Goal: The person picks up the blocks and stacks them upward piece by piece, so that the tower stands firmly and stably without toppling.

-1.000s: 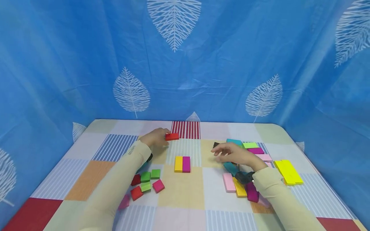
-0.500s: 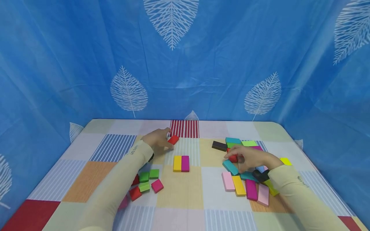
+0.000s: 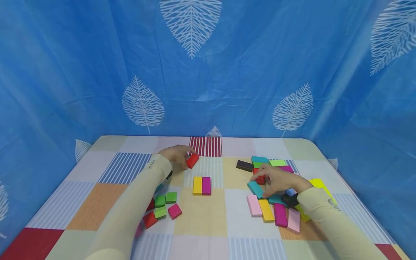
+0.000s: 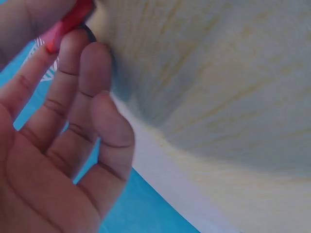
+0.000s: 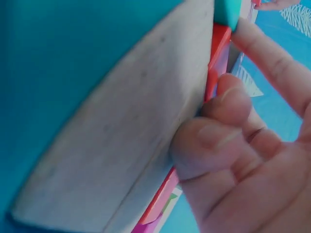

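At the far side of the table my left hand (image 3: 178,154) pinches a red block (image 3: 193,160) between thumb and fingers. The left wrist view shows that red block (image 4: 68,26) at the fingertips, the other fingers loosely bent. Over the right-hand group, my right hand (image 3: 276,178) arches with curled fingers. Its thumb and fingertips straddle a teal block (image 3: 255,189) lying beside another red block (image 3: 259,177). In the right wrist view one fingertip touches a teal block (image 5: 226,12); the other fingertips sit close to a red edge (image 5: 221,46). Whether they grip is unclear.
A yellow block (image 3: 197,186) and a purple block (image 3: 206,186) lie side by side mid-table. Green blocks (image 3: 160,201), red ones and a pink block (image 3: 174,211) sit by the left forearm. Right lie a black block (image 3: 244,165), pink block (image 3: 254,206) and several others.
My right hand has shifted right and lowered onto the teal and red blocks, its thumb closing in. My left hand has turned its red block from lying crosswise to slanting.
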Demonstrator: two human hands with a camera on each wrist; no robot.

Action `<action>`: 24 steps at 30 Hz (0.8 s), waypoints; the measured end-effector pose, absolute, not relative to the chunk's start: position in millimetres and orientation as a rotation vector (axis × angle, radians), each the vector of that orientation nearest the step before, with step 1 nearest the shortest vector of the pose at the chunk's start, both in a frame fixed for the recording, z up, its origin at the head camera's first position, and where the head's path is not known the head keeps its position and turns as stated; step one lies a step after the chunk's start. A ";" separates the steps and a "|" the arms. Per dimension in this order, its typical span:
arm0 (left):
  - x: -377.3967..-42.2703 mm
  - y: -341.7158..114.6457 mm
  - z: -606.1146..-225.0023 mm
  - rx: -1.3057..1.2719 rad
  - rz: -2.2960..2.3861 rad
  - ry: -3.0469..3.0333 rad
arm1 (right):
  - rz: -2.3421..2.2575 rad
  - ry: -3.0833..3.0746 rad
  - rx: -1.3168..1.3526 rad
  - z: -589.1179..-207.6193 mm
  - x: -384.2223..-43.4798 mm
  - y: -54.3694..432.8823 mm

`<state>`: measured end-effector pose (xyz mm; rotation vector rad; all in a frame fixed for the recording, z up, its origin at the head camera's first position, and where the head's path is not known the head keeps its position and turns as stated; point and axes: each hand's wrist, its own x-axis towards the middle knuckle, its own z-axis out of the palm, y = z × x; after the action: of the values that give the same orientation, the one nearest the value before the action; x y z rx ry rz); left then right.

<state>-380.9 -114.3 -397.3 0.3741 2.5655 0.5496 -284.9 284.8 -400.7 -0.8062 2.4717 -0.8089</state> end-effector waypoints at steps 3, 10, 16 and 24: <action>-380.3 -115.2 -397.1 0.373 0.568 2.584 | -0.767 2.515 -0.814 -400.2 -283.5 282.8; -376.5 -115.5 -395.2 0.458 0.632 2.623 | -0.727 2.564 -0.790 -399.2 -284.7 280.4; -366.2 -105.2 -389.0 0.622 0.703 2.656 | -0.761 2.621 -0.818 -399.3 -288.6 277.4; -339.2 -80.8 -384.2 0.792 0.683 2.584 | -0.802 2.650 -0.845 -392.9 -291.8 261.6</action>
<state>-339.2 -80.8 -384.2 0.7918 2.5840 0.6833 -291.8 261.6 -392.9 -0.8447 2.6498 -0.8022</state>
